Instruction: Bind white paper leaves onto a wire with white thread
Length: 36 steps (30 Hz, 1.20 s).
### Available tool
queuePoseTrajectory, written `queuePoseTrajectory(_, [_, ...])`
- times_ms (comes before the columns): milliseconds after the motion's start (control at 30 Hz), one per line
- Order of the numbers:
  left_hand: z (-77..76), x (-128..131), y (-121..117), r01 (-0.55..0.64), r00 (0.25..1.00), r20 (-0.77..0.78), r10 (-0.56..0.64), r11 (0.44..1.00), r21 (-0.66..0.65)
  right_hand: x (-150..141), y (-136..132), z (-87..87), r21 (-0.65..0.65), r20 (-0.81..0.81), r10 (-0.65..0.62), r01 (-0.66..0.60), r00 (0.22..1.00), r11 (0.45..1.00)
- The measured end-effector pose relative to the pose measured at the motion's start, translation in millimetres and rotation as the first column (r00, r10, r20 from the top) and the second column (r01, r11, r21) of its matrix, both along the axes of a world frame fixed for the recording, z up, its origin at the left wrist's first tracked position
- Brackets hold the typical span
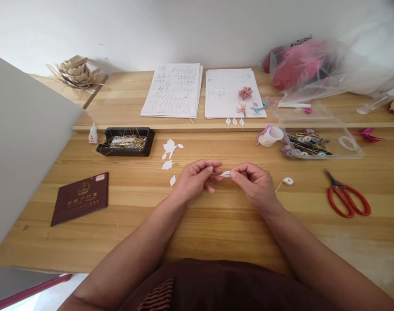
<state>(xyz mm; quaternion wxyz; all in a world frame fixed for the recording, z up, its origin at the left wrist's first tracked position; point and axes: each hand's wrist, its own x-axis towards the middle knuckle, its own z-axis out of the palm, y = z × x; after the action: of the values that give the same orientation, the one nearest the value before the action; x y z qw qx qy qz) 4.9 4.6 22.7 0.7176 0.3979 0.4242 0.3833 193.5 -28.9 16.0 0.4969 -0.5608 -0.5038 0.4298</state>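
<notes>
Between the thumb and fingers of my right hand [253, 183] is a small white paper leaf [226, 174] with a dark line along its middle. My left hand [197, 179] is closed in a pinch of thumb and forefinger by the leaf's other tip. What it pinches is too small to make out; the other fingers are loosely curled. White paper petals and leaves [167, 165] lie left of my left hand. A small spool of white thread [288, 181] lies right of my right hand.
Red-handled scissors [348, 199] lie at right, below a clear plastic box [346, 151] of small supplies. A black tray [148, 144], glue bottle [93, 134] and maroon booklet [82, 198] are at left. Cut paper sheets [171, 93] rest on the raised ledge.
</notes>
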Motion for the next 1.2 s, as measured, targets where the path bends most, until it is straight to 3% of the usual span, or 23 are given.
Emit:
queuePoseTrajectory(300, [-3.5, -5.3, 2.8, 0.188, 0.979, 0.106, -0.172, 0.967, -0.172, 2.6, 6.0, -1.6, -0.031, -0.184, -0.115, 0.111, 0.976, 0.993])
queuePoseTrajectory(567, [-2.6, -6.5, -0.5, 0.223, 0.973, 0.087, -0.212, 0.965, -0.141, 3.7, 5.9, -4.6, -0.051, -0.196, -0.110, 0.102, 0.974, 0.994])
queuePoseTrajectory(667, [-3.1, -5.8, 1.1, 0.161, 0.987, 0.008, -0.160, 0.985, -0.065, 3.9, 6.0, -4.4, -0.057, -0.202, -0.106, 0.097, 0.974, 0.994])
queuePoseTrajectory(833, [-3.2, -2.6, 5.5, -0.073, 0.996, -0.048, 0.075, 0.997, 0.033, 4.5, 4.2, -1.1, -0.060, -0.160, -0.081, 0.072, 0.984, 0.996])
queuePoseTrajectory(1000, [-3.5, -0.5, 3.2, -0.104, 0.994, -0.031, 0.106, 0.992, 0.067, 3.9, 0.3, -3.2, -0.069, -0.039, -0.004, 0.002, 0.999, 0.998])
queuePoseTrajectory(1200, [-6.7, -0.5, 2.2, -0.262, 0.959, -0.045, 0.278, 0.940, 0.219, -1.8, -1.1, -9.9, -0.031, 0.017, -0.032, 0.032, 0.999, 0.999])
